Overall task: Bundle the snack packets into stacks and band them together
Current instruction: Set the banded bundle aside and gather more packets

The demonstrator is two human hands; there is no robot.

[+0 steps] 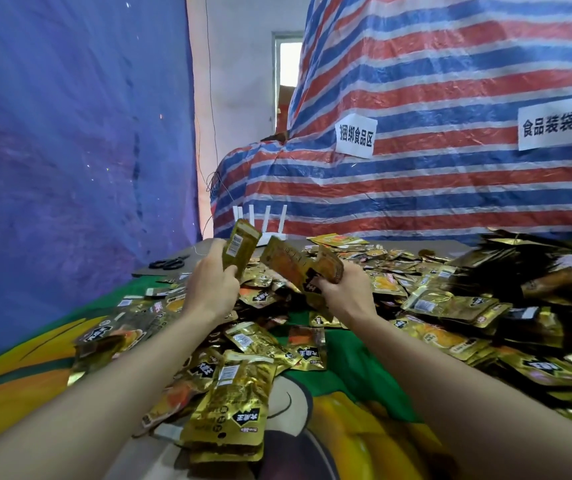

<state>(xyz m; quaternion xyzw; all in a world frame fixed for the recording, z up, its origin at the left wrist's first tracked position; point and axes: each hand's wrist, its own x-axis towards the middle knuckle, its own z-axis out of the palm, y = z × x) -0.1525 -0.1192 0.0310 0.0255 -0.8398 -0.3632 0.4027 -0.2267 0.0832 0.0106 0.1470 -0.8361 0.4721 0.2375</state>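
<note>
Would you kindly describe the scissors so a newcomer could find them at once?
Follow the blue tarp on the left down to the table's far corner. The scissors lie flat there, left of the left hand: black, unlike the shiny gold packets.

One wide-angle camera, worn on the head, looks forward and down. It sits close over the heap of shiny gold foil snack packets (443,317), with the left hand (211,285) and right hand (343,289) mid-frame just above that heap, arms running in from the bottom corners. Beyond the heap rises a red, white and blue striped plastic tarpaulin (450,81); left of the heap hangs a blue woven sheet (70,133).
</note>
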